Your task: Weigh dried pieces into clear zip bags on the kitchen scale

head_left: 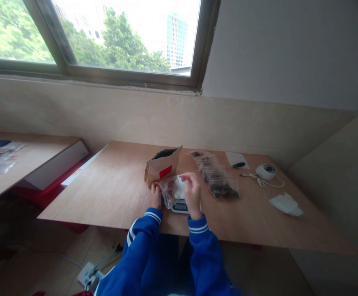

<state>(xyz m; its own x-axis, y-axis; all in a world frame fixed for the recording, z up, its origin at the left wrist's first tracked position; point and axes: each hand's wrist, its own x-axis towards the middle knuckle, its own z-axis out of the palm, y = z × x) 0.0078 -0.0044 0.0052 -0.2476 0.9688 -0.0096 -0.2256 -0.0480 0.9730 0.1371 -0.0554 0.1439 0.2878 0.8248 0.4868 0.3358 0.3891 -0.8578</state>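
While filled pouches (215, 174) already line the worktop (111, 185) right of centre, both hands (192, 193) grip one clear pouch (170, 190) over the scale (180, 205) at centre frame; brown bag (163, 166) stands open, apparently more to portion.

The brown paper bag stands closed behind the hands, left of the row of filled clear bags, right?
Not quite: the head view shows the brown paper bag open at the top. It does stand behind the hands, left of the row of filled clear bags.
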